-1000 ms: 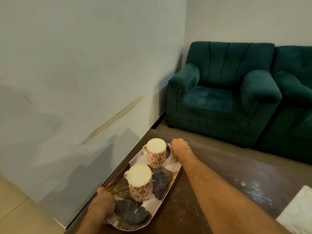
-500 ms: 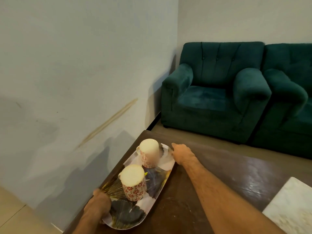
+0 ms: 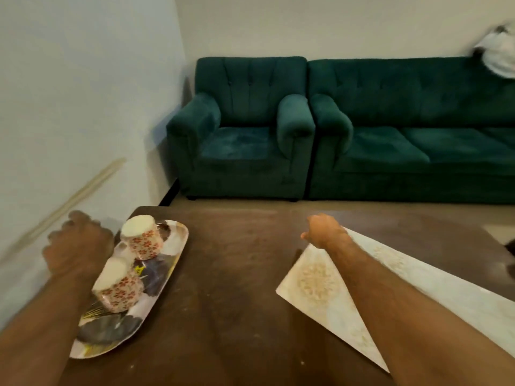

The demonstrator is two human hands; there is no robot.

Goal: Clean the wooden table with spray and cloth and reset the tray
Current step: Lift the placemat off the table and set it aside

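A patterned oval tray [image 3: 175,240] lies at the left edge of the dark wooden table [image 3: 237,274]. Two floral cups stand upside down on it, the far cup [image 3: 142,239] and the near cup [image 3: 118,285]. My left hand [image 3: 75,246] hovers blurred just left of the tray, fingers apart, holding nothing. My right hand [image 3: 324,229] is over the far edge of a cream patterned table runner [image 3: 320,282] whose corner is folded over. Its fingers curl down and are hidden, so I cannot tell if they touch the runner. No spray bottle or cloth is in view.
A pale wall runs close along the table's left side. A green armchair [image 3: 245,140] and a green sofa [image 3: 418,135] stand beyond the table's far edge. A white object [image 3: 498,51] lies on the sofa back at the top right.
Both hands have let go of the tray's ends. The right hand has swung right to the runner and the left hand has lifted off. The view has turned right.
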